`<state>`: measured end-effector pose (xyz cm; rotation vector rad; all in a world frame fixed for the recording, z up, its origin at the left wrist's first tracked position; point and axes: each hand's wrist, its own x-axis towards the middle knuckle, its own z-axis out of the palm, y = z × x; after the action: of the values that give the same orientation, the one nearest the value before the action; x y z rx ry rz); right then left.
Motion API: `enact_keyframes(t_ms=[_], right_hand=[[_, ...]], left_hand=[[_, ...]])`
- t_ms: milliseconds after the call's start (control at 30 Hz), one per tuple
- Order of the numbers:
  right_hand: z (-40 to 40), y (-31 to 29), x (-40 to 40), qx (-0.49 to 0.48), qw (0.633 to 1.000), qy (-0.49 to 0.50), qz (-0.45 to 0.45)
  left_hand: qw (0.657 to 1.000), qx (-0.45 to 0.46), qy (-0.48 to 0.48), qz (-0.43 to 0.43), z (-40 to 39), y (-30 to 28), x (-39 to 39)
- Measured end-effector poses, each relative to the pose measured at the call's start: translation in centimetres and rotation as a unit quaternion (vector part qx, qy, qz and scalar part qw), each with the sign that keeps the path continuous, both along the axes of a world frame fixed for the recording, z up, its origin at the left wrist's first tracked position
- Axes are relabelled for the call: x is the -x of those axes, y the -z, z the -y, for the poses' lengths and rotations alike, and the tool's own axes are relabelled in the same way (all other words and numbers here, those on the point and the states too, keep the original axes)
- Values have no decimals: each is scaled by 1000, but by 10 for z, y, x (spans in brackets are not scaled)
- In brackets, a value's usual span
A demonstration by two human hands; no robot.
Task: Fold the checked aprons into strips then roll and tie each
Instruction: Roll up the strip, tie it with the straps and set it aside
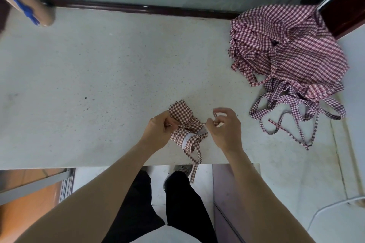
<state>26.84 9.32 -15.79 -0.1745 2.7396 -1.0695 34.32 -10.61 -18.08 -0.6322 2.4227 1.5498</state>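
Your pale counter (98, 85) carries a heap of checked aprons (286, 55) at the far right, partly tucked behind a dark post. The rolled apron (185, 126) sits at the near edge. Your left hand (158, 130) and right hand (225, 130) curl their fingers, pinching its tie ends; the knot is hidden.

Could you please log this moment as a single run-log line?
stage: tying | left hand: pinches strap | right hand: pinches strap | rolled apron: on counter | apron pile: unfolded, far right

Both hands (158, 128) (225, 130) curled, pinching.
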Motion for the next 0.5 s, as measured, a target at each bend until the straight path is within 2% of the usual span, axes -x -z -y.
enact_keyframes(t_ms=[67, 133, 167, 233, 367, 500], right_hand=[[8, -17, 1, 140, 988, -30, 62], [16, -32, 1, 271, 945, -35, 180], [19, -35, 1, 303, 925, -40, 226], [24, -32, 0, 301, 909, -60, 283], [28, -8, -15, 223, 921, -60, 313], [28, 5, -26, 257, 899, -3, 355]], left_hand=[[999, -42, -33, 7, 1, -3, 3], [995, -82, -56, 4, 2, -6, 6], [994, -92, -59, 2, 2, -8, 8], [993, -97, -63, 1, 2, -11, 12], [995, -97, -27, 19, -2, -10, 13], [994, -100, 1, 30, -5, -4, 4]])
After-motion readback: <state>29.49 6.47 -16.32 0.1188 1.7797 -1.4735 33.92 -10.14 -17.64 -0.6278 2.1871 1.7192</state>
